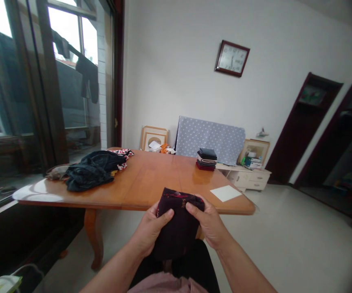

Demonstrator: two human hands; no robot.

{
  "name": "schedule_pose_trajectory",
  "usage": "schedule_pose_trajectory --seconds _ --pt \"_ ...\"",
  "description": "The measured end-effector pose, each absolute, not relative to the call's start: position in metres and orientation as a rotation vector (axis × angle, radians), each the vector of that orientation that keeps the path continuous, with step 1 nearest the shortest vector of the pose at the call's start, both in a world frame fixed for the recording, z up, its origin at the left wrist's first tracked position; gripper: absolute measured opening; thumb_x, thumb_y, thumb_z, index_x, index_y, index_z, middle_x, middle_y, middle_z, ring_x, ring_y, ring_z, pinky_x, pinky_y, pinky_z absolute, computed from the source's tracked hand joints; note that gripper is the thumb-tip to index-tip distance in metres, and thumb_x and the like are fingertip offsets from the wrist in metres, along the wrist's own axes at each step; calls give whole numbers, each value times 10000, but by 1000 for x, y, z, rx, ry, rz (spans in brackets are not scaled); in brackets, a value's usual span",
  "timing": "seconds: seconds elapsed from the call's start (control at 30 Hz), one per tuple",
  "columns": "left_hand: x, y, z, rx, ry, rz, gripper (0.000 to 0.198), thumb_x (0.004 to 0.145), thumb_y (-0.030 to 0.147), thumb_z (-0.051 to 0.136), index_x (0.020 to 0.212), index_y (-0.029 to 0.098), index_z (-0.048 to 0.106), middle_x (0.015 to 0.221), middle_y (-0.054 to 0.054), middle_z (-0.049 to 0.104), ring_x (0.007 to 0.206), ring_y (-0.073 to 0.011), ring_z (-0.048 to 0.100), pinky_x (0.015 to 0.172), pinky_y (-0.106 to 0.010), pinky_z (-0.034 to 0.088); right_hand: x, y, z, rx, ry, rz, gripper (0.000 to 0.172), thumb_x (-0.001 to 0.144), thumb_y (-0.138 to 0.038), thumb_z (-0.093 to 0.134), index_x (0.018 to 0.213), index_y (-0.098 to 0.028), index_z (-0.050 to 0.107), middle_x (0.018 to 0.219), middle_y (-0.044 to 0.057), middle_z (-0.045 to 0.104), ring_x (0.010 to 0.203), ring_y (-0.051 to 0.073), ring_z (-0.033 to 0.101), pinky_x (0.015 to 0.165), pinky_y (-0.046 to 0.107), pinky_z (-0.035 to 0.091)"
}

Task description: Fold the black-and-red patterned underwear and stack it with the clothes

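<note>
Between my two hands is a dark folded garment [177, 232], blackish with a patterned red strip and small lettering along its top edge. It is held up above my lap, in front of the table's near edge. My left hand [153, 228] grips its left side, thumb across the front. On the right side my right hand [208, 219] grips it the same way, thumb near the lettering. The fingers behind the cloth are hidden. Which kind of garment it is I cannot tell.
On the wooden table [154, 175], a rumpled pile of clothes [92, 169] lies left. A stack of folded clothes [206, 158] stands at the far right, with a white sheet [225, 193] nearer me. Behind are a white cabinet [252, 179] and a dotted cloth cover [209, 136].
</note>
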State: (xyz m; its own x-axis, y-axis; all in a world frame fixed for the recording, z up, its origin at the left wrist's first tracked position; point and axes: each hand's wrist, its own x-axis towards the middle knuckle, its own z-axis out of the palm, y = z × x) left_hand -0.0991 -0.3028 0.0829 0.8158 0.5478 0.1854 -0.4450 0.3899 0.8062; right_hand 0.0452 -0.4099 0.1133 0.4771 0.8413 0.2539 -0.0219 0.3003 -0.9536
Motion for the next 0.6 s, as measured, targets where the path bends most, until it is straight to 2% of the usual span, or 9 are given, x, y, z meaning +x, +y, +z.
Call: schedule_pose_trajectory --seconds 0.13,0.23,0.37,0.5,0.6 --pt "-102 -296 81 1128 120 594 464 793 262 790 1217 159 632 1064 -112 739 873 -218 705 813 -340 559 60 -428 122 -1239 -1167 557 625 763 -378 808 1313 -297 524 1382 79 565 1261 250 541 1102 453 379" --pt "-103 -293 80 1200 111 578 456 788 271 793 1204 160 641 1052 -101 740 888 -219 699 810 -333 557 71 -441 126 -1263 -1320 430 494 800 -362 770 1243 -310 557 1512 77 424 1362 255 450 1126 464 349" --pt "-104 -294 82 1264 126 541 491 776 291 801 1227 182 640 1067 -94 737 903 -223 694 805 -331 557 80 -453 128 -1374 -1450 348 300 809 -343 750 1068 -272 618 1511 87 408 1423 271 363 1107 474 366" --pt "-108 -298 86 1310 133 521 527 763 306 808 1248 194 635 1057 -90 740 893 -224 694 809 -334 553 81 -457 130 -1429 -1480 317 350 793 -314 760 1104 -272 605 1517 93 392 1424 266 359 1084 461 390" --pt "-111 -298 87 1334 133 523 501 771 312 799 1232 190 644 1053 -92 740 884 -220 691 809 -334 552 78 -458 131 -1437 -1529 285 273 789 -283 758 1020 -255 617 1481 91 441 1403 261 389 1087 445 377"
